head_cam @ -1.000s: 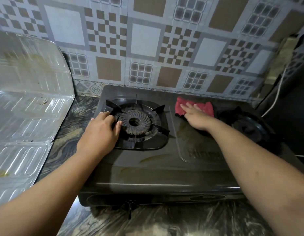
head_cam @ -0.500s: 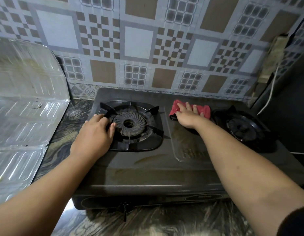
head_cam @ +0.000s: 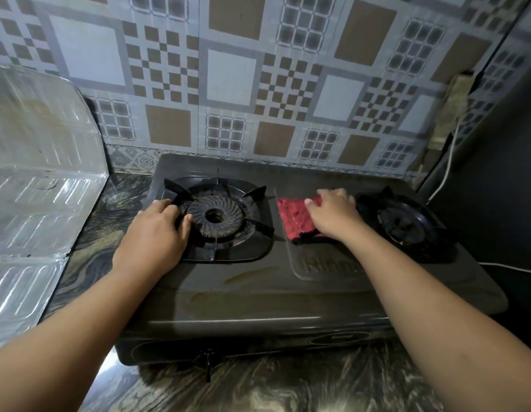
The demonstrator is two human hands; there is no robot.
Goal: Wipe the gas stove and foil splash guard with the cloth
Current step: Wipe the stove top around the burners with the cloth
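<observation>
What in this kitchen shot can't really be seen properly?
All in the head view:
- Cloth: its right part lies under the right hand.
- Lettering on the stove, centre panel: too dim and smeared to read.
- Foil guard: cut off by the left edge.
- Left hand: its fingertips hide part of the left burner grate.

My right hand (head_cam: 332,214) covers the right part of the red cloth (head_cam: 297,217), so I can't see how far it runs. The foil splash guard (head_cam: 41,185) is cut off at the left edge, the embossed lettering on the stove (head_cam: 258,292) is too dim to read, and my left hand (head_cam: 155,233) hides the burner's (head_cam: 215,217) near-left edge.
</observation>
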